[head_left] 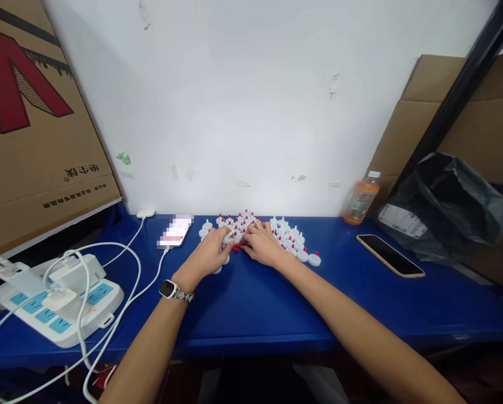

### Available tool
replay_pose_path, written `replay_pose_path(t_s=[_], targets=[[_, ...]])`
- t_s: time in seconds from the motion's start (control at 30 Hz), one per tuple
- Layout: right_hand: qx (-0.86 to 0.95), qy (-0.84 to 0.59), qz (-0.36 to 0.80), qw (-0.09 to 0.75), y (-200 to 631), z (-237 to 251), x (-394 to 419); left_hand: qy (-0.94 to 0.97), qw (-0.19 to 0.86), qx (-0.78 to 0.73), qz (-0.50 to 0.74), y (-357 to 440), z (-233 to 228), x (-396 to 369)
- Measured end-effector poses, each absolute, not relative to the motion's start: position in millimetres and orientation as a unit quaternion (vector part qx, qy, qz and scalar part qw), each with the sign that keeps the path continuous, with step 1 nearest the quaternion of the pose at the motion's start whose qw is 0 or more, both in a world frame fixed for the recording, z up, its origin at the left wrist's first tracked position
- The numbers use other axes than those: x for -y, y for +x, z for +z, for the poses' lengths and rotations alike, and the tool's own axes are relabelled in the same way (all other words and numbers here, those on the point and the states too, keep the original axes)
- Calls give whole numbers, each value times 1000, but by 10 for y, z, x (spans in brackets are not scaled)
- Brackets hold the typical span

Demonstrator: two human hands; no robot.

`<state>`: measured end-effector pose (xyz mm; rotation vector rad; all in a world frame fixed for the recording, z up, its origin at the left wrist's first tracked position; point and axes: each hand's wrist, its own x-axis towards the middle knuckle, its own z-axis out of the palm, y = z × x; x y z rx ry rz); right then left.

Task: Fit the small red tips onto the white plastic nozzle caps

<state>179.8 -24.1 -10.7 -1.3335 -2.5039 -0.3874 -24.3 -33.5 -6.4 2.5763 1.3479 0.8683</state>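
Curling my left hand (210,251) around a round white plastic cap (229,237), I bend my right hand (263,244) beside small red plastic tips (236,247), grip unclear. My knuckles, brushing the crowded white nozzled plastic caps (281,230) on the glossy blue table (251,314), could topple some.

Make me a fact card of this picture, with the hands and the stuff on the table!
Table: blue
Left hand: fingers at the white caps, grip unclear; watch on wrist
Right hand: beside loose red pieces, grip unclear
White caps: many, some with red tips
Right side: bottle of orange liquid, dark phone, plastic bag
Left side: power strip, white cables
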Motion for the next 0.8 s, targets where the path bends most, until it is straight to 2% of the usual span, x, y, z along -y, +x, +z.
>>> replay_pose_path(t_s=[0.23, 0.4, 0.6, 0.73, 0.8], targets=[[865, -460, -127, 154, 1762, -101, 243, 848, 57, -445, 282, -237, -67, 332], [861, -449, -66, 231, 1827, -62, 286, 847, 63, -445, 282, -243, -89, 303], [818, -419, 123, 375, 1876, -49, 299, 846, 82, -443, 284, -229, -97, 299], [708, -369, 306, 518, 1789, -70, 297, 848, 93, -436, 286, -178, -51, 380], [650, -331, 393, 560, 1738, -68, 297, 853, 102, -425, 285, -149, -28, 425]])
